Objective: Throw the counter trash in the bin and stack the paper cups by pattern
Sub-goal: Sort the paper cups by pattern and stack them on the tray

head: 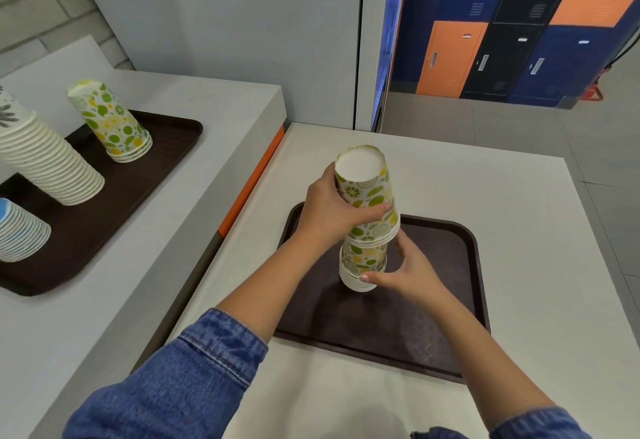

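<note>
- Now your left hand (329, 210) grips the upper lime-pattern cups (370, 196), fingers wrapped around.
- Your right hand (412, 270) grasps the lower stack (362, 262), thumb at its rims, on the brown tray (450, 265).

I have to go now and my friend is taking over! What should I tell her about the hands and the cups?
Left hand grips the upper citrus cups, lowering them onto the lower citrus stack, which the right hand steadies on the near tray.
Done: far tray holds a citrus stack, a white stack and a blue stack.
Left: seat these cups, perhaps join both citrus stacks. No trash or bin is visible.
</note>
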A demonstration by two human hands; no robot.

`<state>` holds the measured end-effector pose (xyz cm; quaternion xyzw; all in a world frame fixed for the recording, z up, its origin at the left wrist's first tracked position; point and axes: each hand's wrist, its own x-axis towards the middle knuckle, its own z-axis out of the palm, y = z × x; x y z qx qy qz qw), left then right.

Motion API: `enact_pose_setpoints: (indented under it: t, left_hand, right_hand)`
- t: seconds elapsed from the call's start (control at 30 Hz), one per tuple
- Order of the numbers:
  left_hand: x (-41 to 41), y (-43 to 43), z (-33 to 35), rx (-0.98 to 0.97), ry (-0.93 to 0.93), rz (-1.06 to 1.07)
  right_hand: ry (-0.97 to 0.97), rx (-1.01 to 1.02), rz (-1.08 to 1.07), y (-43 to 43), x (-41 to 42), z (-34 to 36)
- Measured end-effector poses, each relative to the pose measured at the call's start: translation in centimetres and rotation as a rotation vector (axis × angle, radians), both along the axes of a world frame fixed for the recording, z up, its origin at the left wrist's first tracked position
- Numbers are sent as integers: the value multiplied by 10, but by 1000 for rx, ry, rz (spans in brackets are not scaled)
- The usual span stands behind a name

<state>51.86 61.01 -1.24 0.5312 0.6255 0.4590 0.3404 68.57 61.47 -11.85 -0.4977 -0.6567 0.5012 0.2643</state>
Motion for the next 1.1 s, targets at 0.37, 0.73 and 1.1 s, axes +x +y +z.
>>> enact_pose_setpoints:
  t: [0.37, 0.73, 1.1]
  left_hand:
    - [-12, 2, 21, 99, -102, 94]
    - [-31, 0, 29, 103, -155, 173]
    - [-48, 1, 31, 160, -177, 251]
  right_hand:
    - [-25, 63, -129, 4, -31, -5]
    - [-116, 131, -190, 0, -32, -1]
    - [-105, 141, -207, 4, -32, 20]
